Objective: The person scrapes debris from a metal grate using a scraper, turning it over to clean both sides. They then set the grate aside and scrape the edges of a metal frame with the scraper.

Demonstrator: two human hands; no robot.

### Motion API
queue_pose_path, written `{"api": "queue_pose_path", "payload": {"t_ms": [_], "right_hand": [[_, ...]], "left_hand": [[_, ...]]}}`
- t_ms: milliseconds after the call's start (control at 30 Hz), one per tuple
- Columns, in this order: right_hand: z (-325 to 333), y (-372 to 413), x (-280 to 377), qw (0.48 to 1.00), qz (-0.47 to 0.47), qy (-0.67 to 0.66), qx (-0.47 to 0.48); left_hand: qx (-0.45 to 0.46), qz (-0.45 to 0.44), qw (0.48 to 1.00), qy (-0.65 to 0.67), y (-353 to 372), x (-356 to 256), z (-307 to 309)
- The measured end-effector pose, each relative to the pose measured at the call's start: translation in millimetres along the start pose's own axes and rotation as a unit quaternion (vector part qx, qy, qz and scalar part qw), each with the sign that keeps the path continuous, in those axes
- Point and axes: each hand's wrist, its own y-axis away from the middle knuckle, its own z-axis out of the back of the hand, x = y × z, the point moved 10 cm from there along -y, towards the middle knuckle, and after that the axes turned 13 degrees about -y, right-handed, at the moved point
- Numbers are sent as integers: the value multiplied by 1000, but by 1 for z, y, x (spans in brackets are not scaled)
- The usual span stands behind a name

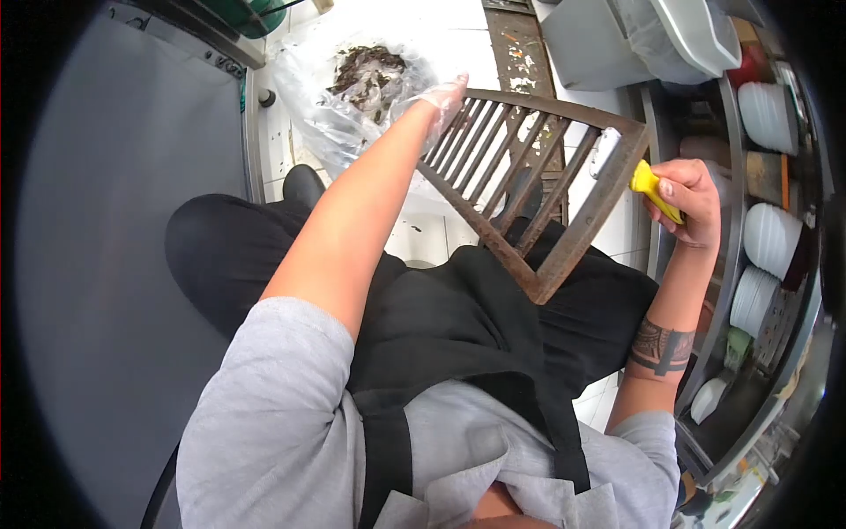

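Observation:
A rusty brown metal drain grate (pixel 564 256) is held tilted above my lap, its parallel bars running between two long sides. My left hand (pixel 448 95), with clear plastic about it, is closed on the grate's far left corner. In my right hand (pixel 692 198) is a tool with a yellow handle (pixel 656 189), held at the grate's right side rail. The rail hides part of the tool; a white piece (pixel 604 152) shows in the opening just beyond. Left of the grate, a clear plastic bag (pixel 304 97) on the floor contains dark wet debris (pixel 366 75).
A dirty floor drain channel (pixel 520 53) runs across white tiles (pixel 427 236). Grey plastic bins (pixel 586 44) stand at the upper right. Shelves with stacked white bowls (pixel 771 238) line the right side. A large grey panel (pixel 132 264) borders the left.

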Motion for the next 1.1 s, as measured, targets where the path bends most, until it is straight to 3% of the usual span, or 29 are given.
{"api": "queue_pose_path", "payload": {"t_ms": [67,100,200,267,300,333,433,500,533,600,667,767,800,833,933,967,1033,1100], "right_hand": [[-2,0,3,1000,11,-4,10],[-4,1,2,1000,1,-14,21],[-9,7,2,999,-4,-36,38],[-16,19,15,994,32,-67,81],[-19,26,27,992,71,-71,82],[-16,37,38,984,108,-104,100],[-14,65,69,969,163,-148,114],[-17,77,91,965,196,-140,101],[-15,86,99,963,209,-138,104],[-19,98,116,957,234,-105,136],[-27,114,128,949,253,-100,161],[-27,139,137,925,337,-90,154],[-31,144,138,914,360,-84,165],[-32,149,137,921,346,-59,167],[-63,147,132,923,339,24,178],[-68,148,132,908,375,84,164],[-86,139,108,919,317,163,170],[-115,124,79,936,217,198,195]], "left_hand": [[35,45,994,92,-30,23,-15],[27,-12,1000,0,-57,32,-17],[28,-86,995,-32,-41,2,-20],[96,52,991,-75,-4,-10,-20],[32,-39,996,-77,16,-42,-15],[27,-39,996,-81,18,-50,-18],[31,-185,980,-61,26,-111,-21],[68,-182,980,42,34,-135,-23],[63,-192,979,34,47,-154,-22],[17,-76,996,41,78,-172,-10],[-26,-135,990,30,117,-208,6],[5,-158,980,123,111,-233,14],[2,-125,990,69,117,-238,23],[3,-93,996,14,141,-250,32],[56,-119,990,46,131,-275,52],[-24,-161,986,28,139,-286,73],[-119,-197,971,59,170,-296,95],[-141,-201,962,115,156,-295,110]]}}
